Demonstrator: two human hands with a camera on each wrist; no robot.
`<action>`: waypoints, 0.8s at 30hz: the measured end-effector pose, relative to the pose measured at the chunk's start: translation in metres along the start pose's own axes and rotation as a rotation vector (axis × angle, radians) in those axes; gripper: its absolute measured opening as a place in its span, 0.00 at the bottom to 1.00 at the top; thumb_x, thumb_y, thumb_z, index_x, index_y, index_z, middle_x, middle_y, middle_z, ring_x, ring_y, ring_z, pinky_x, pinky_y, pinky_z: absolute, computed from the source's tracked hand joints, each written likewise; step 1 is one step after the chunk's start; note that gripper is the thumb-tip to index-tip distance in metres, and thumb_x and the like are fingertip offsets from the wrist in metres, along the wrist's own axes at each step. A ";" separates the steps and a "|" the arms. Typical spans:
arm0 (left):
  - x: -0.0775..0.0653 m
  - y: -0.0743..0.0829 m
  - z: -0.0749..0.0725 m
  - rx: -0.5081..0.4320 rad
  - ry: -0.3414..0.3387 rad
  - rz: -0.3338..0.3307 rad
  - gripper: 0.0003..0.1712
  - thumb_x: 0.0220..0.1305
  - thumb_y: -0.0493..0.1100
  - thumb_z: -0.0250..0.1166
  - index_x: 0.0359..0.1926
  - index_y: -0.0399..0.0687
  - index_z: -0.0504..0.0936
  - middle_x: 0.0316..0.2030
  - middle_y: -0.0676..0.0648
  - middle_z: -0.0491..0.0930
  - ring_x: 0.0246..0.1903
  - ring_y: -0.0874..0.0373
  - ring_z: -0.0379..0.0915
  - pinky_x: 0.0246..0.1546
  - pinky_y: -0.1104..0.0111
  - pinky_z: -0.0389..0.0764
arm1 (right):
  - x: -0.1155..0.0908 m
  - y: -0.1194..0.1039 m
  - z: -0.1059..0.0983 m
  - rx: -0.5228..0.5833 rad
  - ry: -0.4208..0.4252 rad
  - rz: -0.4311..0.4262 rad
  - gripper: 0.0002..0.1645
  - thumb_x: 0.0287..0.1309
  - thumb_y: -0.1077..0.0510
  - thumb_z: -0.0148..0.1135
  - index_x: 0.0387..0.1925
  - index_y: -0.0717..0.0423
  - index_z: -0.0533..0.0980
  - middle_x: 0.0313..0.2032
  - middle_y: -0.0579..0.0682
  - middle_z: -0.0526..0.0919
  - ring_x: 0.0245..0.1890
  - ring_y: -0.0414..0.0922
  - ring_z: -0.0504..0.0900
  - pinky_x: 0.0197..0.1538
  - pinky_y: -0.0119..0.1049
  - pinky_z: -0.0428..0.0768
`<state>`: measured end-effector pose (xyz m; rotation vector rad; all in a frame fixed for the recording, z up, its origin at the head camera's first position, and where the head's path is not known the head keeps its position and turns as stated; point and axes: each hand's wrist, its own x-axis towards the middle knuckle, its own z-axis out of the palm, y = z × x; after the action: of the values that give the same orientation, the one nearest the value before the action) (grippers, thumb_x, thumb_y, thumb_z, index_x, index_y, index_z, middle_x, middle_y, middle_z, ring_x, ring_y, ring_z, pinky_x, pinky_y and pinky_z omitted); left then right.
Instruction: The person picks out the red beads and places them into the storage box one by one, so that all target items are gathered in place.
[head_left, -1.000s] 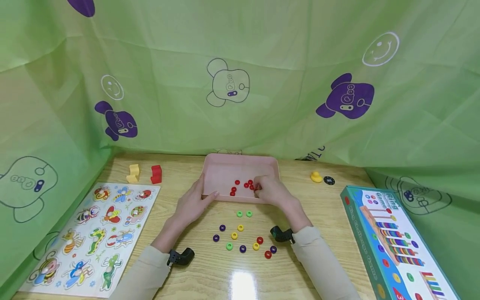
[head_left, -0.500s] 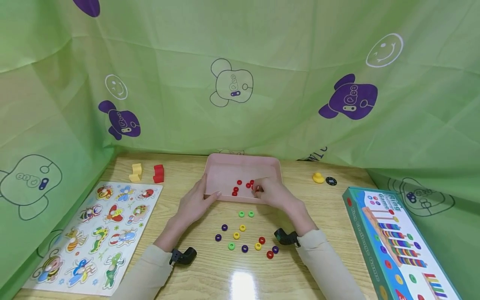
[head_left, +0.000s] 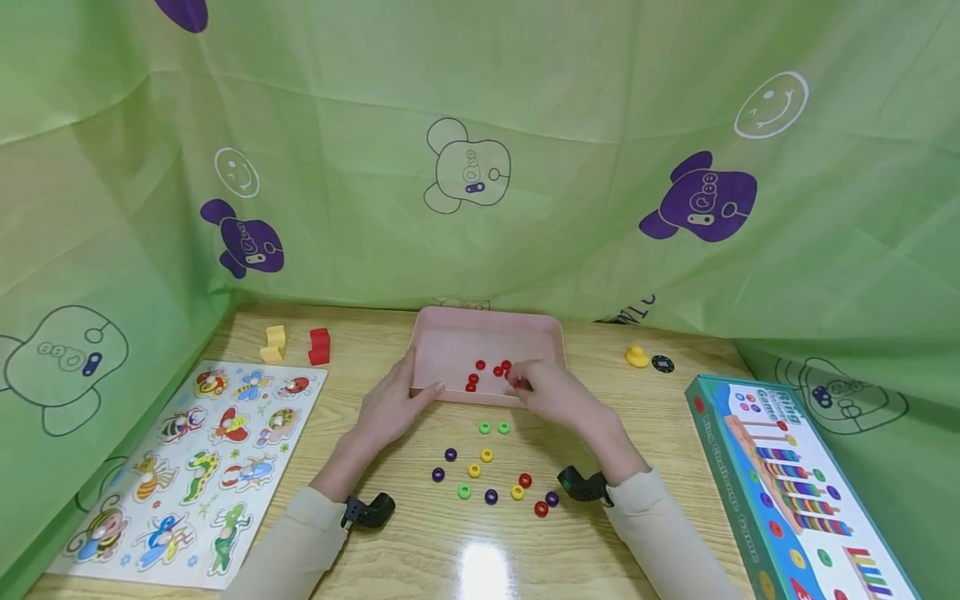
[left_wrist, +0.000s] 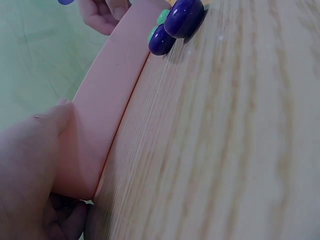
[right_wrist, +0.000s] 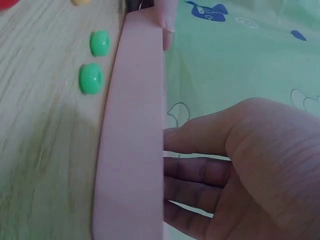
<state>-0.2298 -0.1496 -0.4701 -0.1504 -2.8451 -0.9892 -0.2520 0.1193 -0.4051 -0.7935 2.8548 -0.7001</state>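
A shallow pink tray (head_left: 450, 333) sits at the far middle of the table with several small red rings (head_left: 481, 365) in it. My left hand (head_left: 388, 408) holds its near left corner, the thumb on the front rim and the other fingers along the side. My right hand (head_left: 555, 396) reaches over the front wall, its fingers curved down at the red rings on the right. A red ring shows right under those fingertips. In the right wrist view the tray wall (right_wrist: 132, 140) hides the fingertips, so I cannot tell whether they pinch a ring.
Loose green (head_left: 484, 427), yellow (head_left: 487, 456), purple (head_left: 491, 497) and red rings (head_left: 541, 508) lie in front of the tray. An insect puzzle board (head_left: 195, 467) is at left, a game box (head_left: 795, 492) at right. Yellow (head_left: 273, 343) and red blocks (head_left: 318, 346), a duck (head_left: 637, 357) and black disc (head_left: 662, 363) lie behind.
My right hand has shifted slightly right and toward me within the tray, over the red rings. My left hand stays on the tray's corner. The whole head view has drifted a little.
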 end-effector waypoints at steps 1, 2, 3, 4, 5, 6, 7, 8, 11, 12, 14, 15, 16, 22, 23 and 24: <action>0.000 0.000 0.000 -0.003 0.000 0.003 0.51 0.59 0.71 0.49 0.73 0.53 0.40 0.72 0.47 0.50 0.69 0.49 0.52 0.62 0.47 0.64 | -0.001 -0.001 -0.001 0.000 0.005 -0.002 0.04 0.58 0.57 0.60 0.33 0.50 0.80 0.28 0.43 0.80 0.23 0.37 0.71 0.27 0.30 0.72; 0.000 0.000 0.000 -0.005 0.003 0.000 0.51 0.59 0.71 0.49 0.73 0.53 0.40 0.72 0.47 0.50 0.69 0.49 0.52 0.62 0.47 0.65 | -0.002 -0.002 -0.001 -0.002 0.011 -0.005 0.04 0.58 0.57 0.60 0.34 0.50 0.80 0.28 0.42 0.79 0.24 0.37 0.72 0.28 0.30 0.73; 0.000 0.000 0.000 -0.006 0.003 0.001 0.51 0.59 0.71 0.49 0.73 0.53 0.40 0.72 0.47 0.50 0.69 0.49 0.53 0.62 0.47 0.65 | -0.003 -0.003 -0.002 -0.006 0.017 -0.005 0.05 0.58 0.57 0.60 0.35 0.50 0.80 0.29 0.42 0.79 0.25 0.38 0.72 0.29 0.30 0.73; 0.000 0.000 0.000 -0.006 0.004 0.002 0.51 0.59 0.71 0.50 0.73 0.52 0.40 0.72 0.46 0.50 0.69 0.49 0.53 0.62 0.47 0.65 | -0.003 -0.004 -0.003 -0.009 0.022 -0.006 0.05 0.57 0.57 0.61 0.36 0.51 0.80 0.29 0.42 0.79 0.25 0.38 0.72 0.30 0.31 0.73; 0.000 0.000 0.000 -0.008 0.005 0.002 0.51 0.59 0.70 0.50 0.73 0.52 0.40 0.72 0.46 0.51 0.69 0.49 0.53 0.62 0.47 0.65 | -0.004 -0.006 -0.004 -0.013 0.030 -0.007 0.06 0.57 0.58 0.61 0.37 0.51 0.81 0.29 0.41 0.79 0.26 0.38 0.73 0.30 0.31 0.73; 0.000 0.000 0.000 -0.009 0.006 0.000 0.51 0.59 0.70 0.50 0.73 0.52 0.40 0.72 0.46 0.51 0.69 0.49 0.53 0.62 0.47 0.65 | -0.005 -0.007 -0.005 -0.013 0.037 -0.009 0.07 0.57 0.58 0.61 0.38 0.52 0.81 0.30 0.41 0.79 0.27 0.38 0.73 0.31 0.31 0.74; 0.000 0.000 0.000 -0.008 0.010 -0.001 0.51 0.59 0.70 0.51 0.73 0.52 0.40 0.72 0.46 0.51 0.69 0.49 0.53 0.61 0.47 0.65 | -0.006 -0.009 -0.006 -0.017 0.045 -0.017 0.08 0.56 0.59 0.61 0.39 0.52 0.81 0.31 0.41 0.79 0.27 0.38 0.73 0.32 0.31 0.74; 0.000 -0.001 0.001 -0.006 0.012 0.001 0.51 0.59 0.70 0.51 0.73 0.52 0.41 0.72 0.46 0.51 0.69 0.48 0.53 0.61 0.47 0.65 | -0.006 -0.010 -0.007 -0.022 0.051 -0.030 0.09 0.56 0.59 0.61 0.40 0.53 0.81 0.31 0.41 0.79 0.28 0.38 0.73 0.32 0.31 0.74; 0.001 0.000 0.002 -0.005 0.016 -0.004 0.51 0.59 0.71 0.51 0.73 0.52 0.41 0.72 0.47 0.51 0.69 0.49 0.53 0.62 0.48 0.65 | -0.011 -0.014 -0.008 -0.040 0.042 -0.079 0.09 0.57 0.61 0.60 0.39 0.52 0.81 0.30 0.41 0.79 0.28 0.37 0.72 0.32 0.29 0.74; 0.001 0.000 0.002 -0.006 0.015 -0.005 0.51 0.59 0.70 0.51 0.73 0.52 0.41 0.72 0.47 0.51 0.69 0.49 0.53 0.62 0.48 0.65 | -0.013 -0.016 -0.008 -0.038 0.033 -0.100 0.09 0.57 0.61 0.59 0.39 0.52 0.81 0.30 0.41 0.79 0.28 0.37 0.72 0.32 0.29 0.74; 0.001 0.000 0.002 -0.009 0.010 -0.007 0.51 0.59 0.70 0.51 0.73 0.53 0.40 0.72 0.47 0.50 0.69 0.49 0.52 0.62 0.48 0.64 | -0.018 -0.018 -0.008 -0.008 0.004 -0.141 0.09 0.57 0.62 0.59 0.38 0.52 0.81 0.29 0.42 0.79 0.28 0.36 0.72 0.32 0.28 0.74; 0.001 0.000 0.002 -0.007 0.006 -0.012 0.51 0.59 0.70 0.51 0.73 0.53 0.40 0.72 0.47 0.50 0.69 0.49 0.52 0.63 0.49 0.64 | -0.021 -0.019 -0.008 0.013 -0.011 -0.160 0.09 0.57 0.62 0.58 0.38 0.52 0.81 0.29 0.43 0.80 0.29 0.36 0.73 0.33 0.28 0.74; 0.001 0.000 0.002 -0.007 0.003 -0.008 0.51 0.59 0.70 0.51 0.73 0.53 0.40 0.72 0.47 0.50 0.70 0.49 0.51 0.63 0.49 0.64 | -0.024 -0.020 -0.009 0.037 -0.027 -0.171 0.09 0.57 0.63 0.58 0.38 0.52 0.81 0.30 0.44 0.81 0.29 0.36 0.73 0.33 0.28 0.75; 0.002 0.000 -0.001 0.003 0.005 0.001 0.51 0.59 0.70 0.50 0.73 0.52 0.40 0.72 0.45 0.50 0.69 0.48 0.53 0.62 0.48 0.64 | -0.035 -0.024 -0.009 0.115 -0.088 -0.185 0.10 0.57 0.62 0.58 0.39 0.50 0.80 0.33 0.45 0.83 0.31 0.35 0.76 0.35 0.27 0.77; 0.001 0.000 -0.001 0.003 0.006 -0.004 0.51 0.59 0.70 0.50 0.73 0.52 0.40 0.72 0.45 0.50 0.69 0.48 0.53 0.62 0.48 0.65 | -0.037 -0.024 -0.008 0.100 -0.101 -0.188 0.09 0.57 0.62 0.58 0.38 0.50 0.80 0.32 0.45 0.82 0.30 0.35 0.75 0.34 0.27 0.77; 0.001 0.000 0.000 0.003 0.006 -0.009 0.51 0.59 0.70 0.50 0.73 0.52 0.40 0.72 0.45 0.50 0.69 0.48 0.53 0.62 0.48 0.65 | -0.038 -0.024 -0.007 0.083 -0.117 -0.189 0.08 0.57 0.62 0.58 0.38 0.50 0.80 0.31 0.44 0.82 0.30 0.35 0.74 0.33 0.27 0.76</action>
<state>-0.2308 -0.1495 -0.4694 -0.1349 -2.8444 -0.9856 -0.2095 0.1232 -0.3890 -1.0635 2.6524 -0.7616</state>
